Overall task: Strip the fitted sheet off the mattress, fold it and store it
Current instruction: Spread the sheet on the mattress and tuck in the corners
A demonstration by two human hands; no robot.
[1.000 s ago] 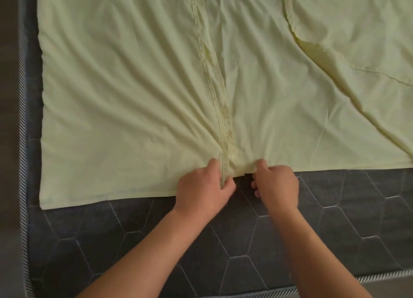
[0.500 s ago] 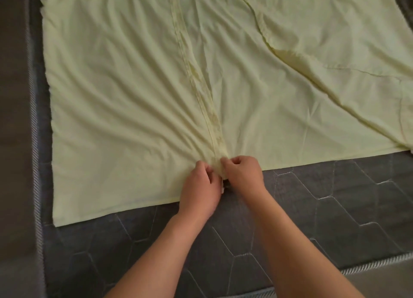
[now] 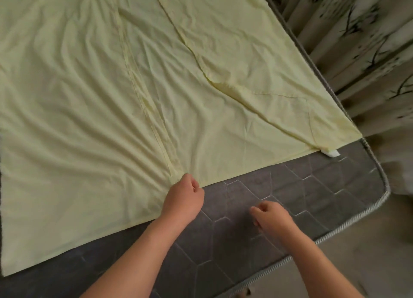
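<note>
The pale yellow fitted sheet (image 3: 93,109) lies spread flat over the dark grey quilted mattress (image 3: 297,186), wrinkled, with a stitched seam running down its middle to the near edge. My left hand (image 3: 184,197) is closed on the sheet's near edge where that seam ends, and creases fan out from the grip. My right hand (image 3: 271,215) hovers over bare mattress to the right, fingers curled, apart from the sheet and holding nothing. A folded-over layer covers the sheet's right part. A small white tag (image 3: 330,152) sticks out at the near right corner.
A strip of bare mattress runs along the near side, edged with striped piping (image 3: 348,221). Patterned cream curtains (image 3: 366,51) hang close beyond the mattress's right edge. Pale floor (image 3: 357,262) shows at the lower right.
My right hand has let go of the sheet's edge and drawn back to the right over the bare mattress. The view has swung right, bringing the curtains and mattress corner into sight.
</note>
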